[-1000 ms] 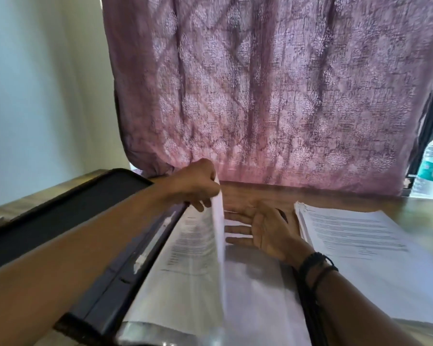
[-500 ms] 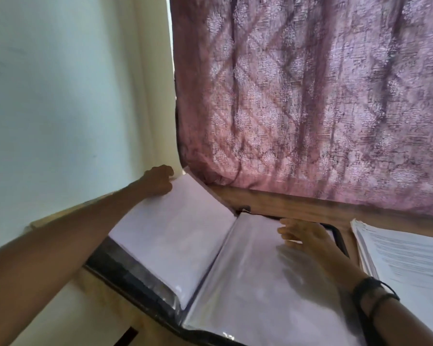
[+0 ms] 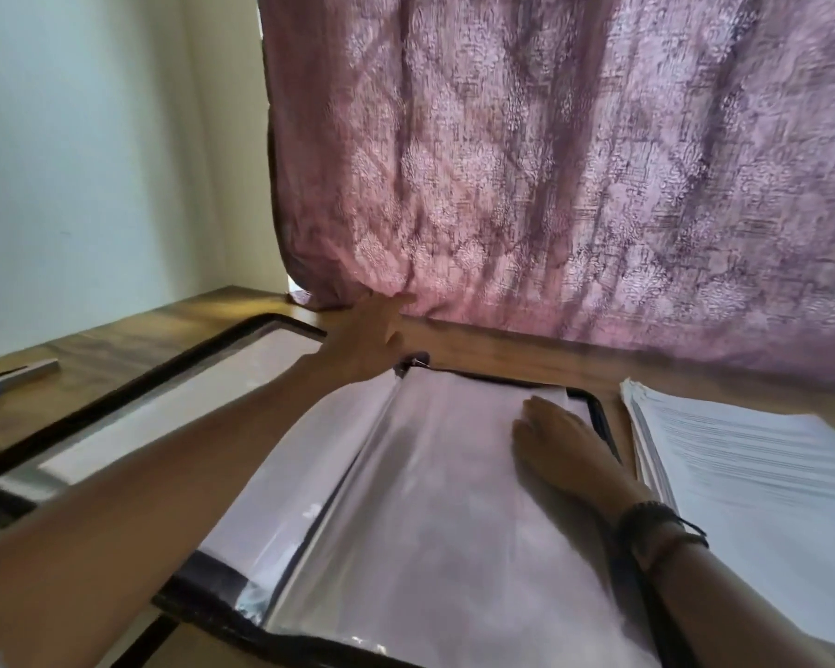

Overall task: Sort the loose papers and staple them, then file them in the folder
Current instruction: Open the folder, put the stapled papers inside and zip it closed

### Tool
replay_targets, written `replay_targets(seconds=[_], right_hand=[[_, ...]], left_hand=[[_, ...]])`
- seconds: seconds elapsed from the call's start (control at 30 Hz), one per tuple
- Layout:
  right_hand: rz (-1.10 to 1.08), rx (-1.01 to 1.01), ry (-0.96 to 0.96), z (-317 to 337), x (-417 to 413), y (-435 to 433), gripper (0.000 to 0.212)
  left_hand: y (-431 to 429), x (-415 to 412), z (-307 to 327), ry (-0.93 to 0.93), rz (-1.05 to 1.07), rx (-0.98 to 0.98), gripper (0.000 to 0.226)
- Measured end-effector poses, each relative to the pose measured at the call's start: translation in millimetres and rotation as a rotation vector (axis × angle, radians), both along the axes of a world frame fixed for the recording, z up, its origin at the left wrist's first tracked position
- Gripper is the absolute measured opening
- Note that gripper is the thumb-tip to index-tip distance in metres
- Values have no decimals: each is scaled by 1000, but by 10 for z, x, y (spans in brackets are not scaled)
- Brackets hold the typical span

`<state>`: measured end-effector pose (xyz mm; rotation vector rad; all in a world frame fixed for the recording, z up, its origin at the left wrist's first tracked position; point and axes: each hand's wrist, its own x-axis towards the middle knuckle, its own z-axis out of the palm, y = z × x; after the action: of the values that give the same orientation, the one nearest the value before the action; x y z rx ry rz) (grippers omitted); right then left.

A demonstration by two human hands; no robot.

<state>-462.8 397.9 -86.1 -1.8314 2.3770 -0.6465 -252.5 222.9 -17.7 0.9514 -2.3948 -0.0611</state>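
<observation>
A: Nearest first?
B: Starting with the folder (image 3: 165, 407), spread open on the table (image 3: 502, 349), clear sleeves up. Probably opened so for filing.
A: And holding it down?
B: Pinned by the right hand (image 3: 560, 441), laid flat on the right sleeve (image 3: 430, 499), fingers straight, gripping nothing. Likely to stop the sleeve springing up. Dark bands (image 3: 661, 527) round that wrist.
A: The other?
B: Reaching across with the left hand (image 3: 372, 330), past the far end of the spine, fingers wide, holding nothing. Blurred, so cannot say whether touching the left sleeve (image 3: 309, 450) or the curtain (image 3: 550, 185).
A: Where to find the papers (image 3: 743, 474)?
B: Stacked just beside the folder on the right, not yet in a sleeve. Kept close, presumably for easy reach.
A: Anything legible?
B: Lines of print on the top sheet, too blurred to read. No brand or label made out anywhere.
A: Farther off?
B: Off to the left, well apart from the folder, a stapler (image 3: 15, 378) by the look of it, untouched. Beyond all that, the mauve curtain hanging down to the table's back edge, with a pale wall (image 3: 92, 161) at left.
</observation>
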Motion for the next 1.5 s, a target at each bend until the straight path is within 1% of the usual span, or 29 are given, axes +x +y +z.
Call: replay_targets(seconds=[0.1, 0.2, 0.27, 0.3, 0.37, 0.43, 0.5, 0.53, 0.6, 0.67, 0.7, 0.77, 0.83, 0.93, 0.97, 1.07, 1.17, 1.33, 1.43, 1.5], right_hand=[[-20, -6, 41, 20, -35, 34, 23], [-25, -7, 81, 29, -78, 29, 23], [-32, -15, 88, 19, -94, 15, 23], [-38, -17, 95, 10, -99, 6, 24], [-59, -13, 116, 12, -97, -13, 24], [-69, -3, 142, 29, -89, -29, 25], [-109, 7, 168, 70, -93, -22, 25], [-156, -26, 130, 107, -120, 2, 24], [-265, -165, 34, 191, -237, 61, 31], [-381, -246, 46, 256, -458, 163, 30], [-443, -242, 63, 269, -587, 217, 32], [-549, -125, 96, 269, -829, 319, 49], [-601, 42, 63, 260, -1010, 398, 69], [-562, 209, 5, 267, -1144, 471, 86], [-545, 235, -2, 275, -1163, 480, 88], [-515, 245, -51, 344, -1113, 511, 76], [-508, 236, -123, 404, -1122, 542, 60], [-468, 222, -207, 405, -1184, 583, 54], [-480, 217, -265, 423, -1184, 575, 45], [-481, 209, -245, 422, -1159, 556, 37]], left_hand=[[-23, -344, -144, 81, -114, 64, 61], [-67, -512, -356, 140, -194, 212, 59], [-61, -514, -527, 124, -262, 316, 64], [-63, -501, -592, 104, -291, 323, 67], [-84, -442, -652, 104, -343, 279, 69], [-113, -406, -663, 103, -375, 215, 60], [-128, -394, -666, 57, -390, 137, 57], [-131, -404, -671, 39, -393, 115, 58], [-143, -409, -672, 30, -388, 96, 60], [-137, -423, -667, 38, -390, 83, 59], [-133, -423, -665, 43, -389, 72, 59], [-123, -426, -663, 41, -379, 55, 58], [-118, -421, -656, 25, -369, 52, 57], [-121, -423, -652, 21, -364, 50, 56], [-117, -427, -650, 27, -366, 49, 56], [-108, -435, -646, 32, -373, 54, 59], [-118, -425, -648, 47, -394, 64, 66], [-82, -421, -625, 57, -387, 99, 67], [-75, -418, -623, 50, -373, 115, 68], [-69, -416, -617, 50, -370, 121, 70]])
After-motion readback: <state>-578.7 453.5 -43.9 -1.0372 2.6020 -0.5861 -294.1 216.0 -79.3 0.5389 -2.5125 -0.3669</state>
